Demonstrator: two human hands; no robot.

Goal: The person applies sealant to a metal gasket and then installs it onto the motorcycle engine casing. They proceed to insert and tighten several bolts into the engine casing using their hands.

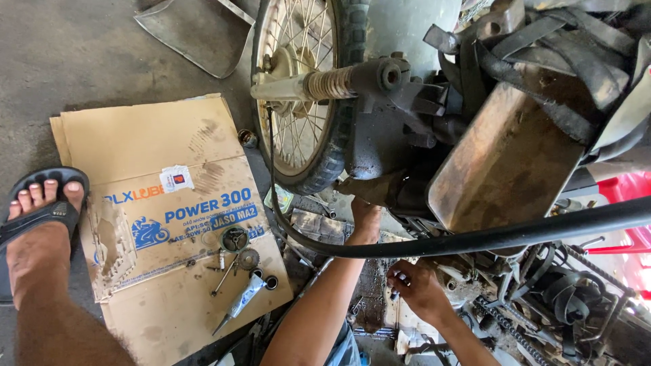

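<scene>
Motorcycle underside [400,190]: head view; machine raised and tilted, engine area greasy, directly ahead of both hands.
Left hand [367,215]: reached up under the engine, fingers curled against the dirty casing; what it grips, hidden.
Right hand [415,288]: closed around a small dark metal part or tool tip, just above the loose chain.
Rear wheel [305,88]: one, spoked, knobby tyre, standing beside the shock absorber [325,83], also one.
Black hose [475,237]: one, arching across both forearms from the wheel to the right edge.
Drive chain [505,325]: one, slack, lying near the right hand.
Cardboard sheet [163,224]: one, flattened on the concrete floor [74,54], torn at its left edge.
Parts on cardboard: one round gear-like piece [234,238], one disc, two small rings, one silvery tube [243,301], a few thin pins; exact pin count unclear.
Foot in sandal [42,217]: one, at the cardboard's left edge.
Risk, slip: oily casing could let the left hand slide off onto sharp edges.
Risk, loss: small part could drop from the right hand into the clutter below.
Risk, scatter: foot close enough to nudge the cardboard and roll the loose pieces.
Risk, snag: hose over the arms could catch an elbow.
</scene>
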